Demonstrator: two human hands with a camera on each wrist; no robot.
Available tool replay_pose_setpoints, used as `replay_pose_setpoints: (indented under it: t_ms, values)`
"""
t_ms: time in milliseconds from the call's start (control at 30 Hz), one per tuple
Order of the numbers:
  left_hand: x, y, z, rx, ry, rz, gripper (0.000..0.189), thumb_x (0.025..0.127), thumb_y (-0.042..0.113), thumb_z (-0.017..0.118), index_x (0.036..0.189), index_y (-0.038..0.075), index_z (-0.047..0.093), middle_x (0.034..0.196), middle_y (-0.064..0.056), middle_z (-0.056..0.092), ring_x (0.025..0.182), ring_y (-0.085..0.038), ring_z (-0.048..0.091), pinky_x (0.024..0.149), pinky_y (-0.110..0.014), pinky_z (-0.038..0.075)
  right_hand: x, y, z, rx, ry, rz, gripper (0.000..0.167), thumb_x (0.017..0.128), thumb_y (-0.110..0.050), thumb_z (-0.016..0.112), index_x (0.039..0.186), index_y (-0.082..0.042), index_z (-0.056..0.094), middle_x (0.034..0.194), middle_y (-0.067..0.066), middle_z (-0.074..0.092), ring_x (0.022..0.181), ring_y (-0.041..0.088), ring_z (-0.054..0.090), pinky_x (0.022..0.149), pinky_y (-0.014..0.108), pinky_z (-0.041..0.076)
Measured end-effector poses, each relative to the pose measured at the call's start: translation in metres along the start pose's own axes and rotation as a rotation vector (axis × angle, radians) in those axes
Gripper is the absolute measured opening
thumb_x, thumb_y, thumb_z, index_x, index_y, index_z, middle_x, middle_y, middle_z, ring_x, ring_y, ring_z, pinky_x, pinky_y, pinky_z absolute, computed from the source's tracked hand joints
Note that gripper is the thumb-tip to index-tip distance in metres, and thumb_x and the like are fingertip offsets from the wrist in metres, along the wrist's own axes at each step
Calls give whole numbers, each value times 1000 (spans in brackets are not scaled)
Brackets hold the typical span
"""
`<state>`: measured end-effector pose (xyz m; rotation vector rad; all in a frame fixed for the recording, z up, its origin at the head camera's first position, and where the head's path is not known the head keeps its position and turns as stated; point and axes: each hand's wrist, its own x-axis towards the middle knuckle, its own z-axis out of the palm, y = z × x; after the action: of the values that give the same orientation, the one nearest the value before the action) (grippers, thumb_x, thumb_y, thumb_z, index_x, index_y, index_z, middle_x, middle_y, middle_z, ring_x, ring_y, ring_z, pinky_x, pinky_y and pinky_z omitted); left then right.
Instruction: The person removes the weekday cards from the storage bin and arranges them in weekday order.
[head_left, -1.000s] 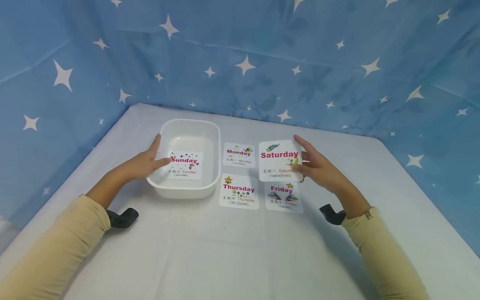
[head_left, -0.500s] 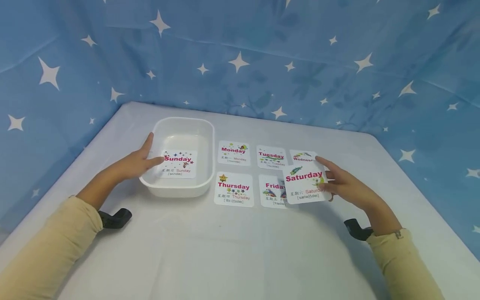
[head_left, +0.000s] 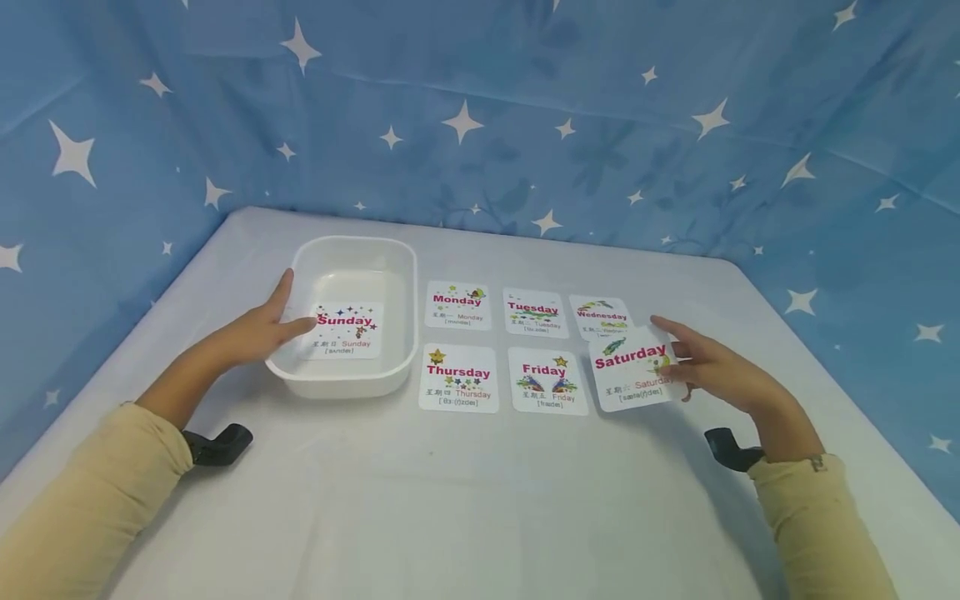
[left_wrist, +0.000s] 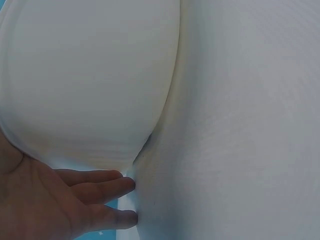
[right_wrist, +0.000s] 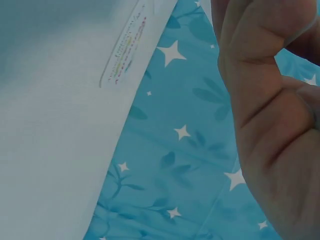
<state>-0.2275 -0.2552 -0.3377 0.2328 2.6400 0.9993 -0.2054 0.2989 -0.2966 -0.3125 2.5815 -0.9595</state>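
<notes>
My right hand (head_left: 708, 362) pinches the right edge of a white "Saturday" card (head_left: 621, 387), slightly tilted and overlapping the lower part of the "Wednesday" card (head_left: 602, 314). In the right wrist view, my right hand (right_wrist: 275, 110) fills the right side and the held card is out of sight. At the left, my left hand (head_left: 258, 333) holds the side of a white plastic basin (head_left: 408, 325), thumb over the rim and other fingers outside. Those fingers (left_wrist: 102, 190) lie along its outer wall in the left wrist view. A "Sunday" card (head_left: 345, 333) lies in the basin.
Right of the basin, "Monday" (head_left: 458, 306) and "Tuesday" (head_left: 534, 314) cards lie in the back row with "Wednesday". "Thursday" (head_left: 458, 379) and "Friday" (head_left: 547, 381) cards lie in front. A starry blue curtain (head_left: 480, 167) hangs behind the white-covered table (head_left: 450, 517).
My right hand has carried the "Saturday" card rightward and lower, uncovering the "Tuesday" and "Friday" cards. The left hand keeps its place at the basin while the whole view shifts slightly.
</notes>
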Motion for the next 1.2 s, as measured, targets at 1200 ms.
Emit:
replay_pose_setpoints:
  t_ms: [1200]
  values:
    - [-1, 3, 0, 24, -3, -14, 90, 95, 44, 38, 136, 6, -33, 145, -28, -21, 133, -51, 1, 102, -62, 14, 24, 21, 19, -211, -104, 267, 78, 87, -12, 56, 145, 2, 6, 100, 20, 49, 64, 18, 52, 62, 30, 45]
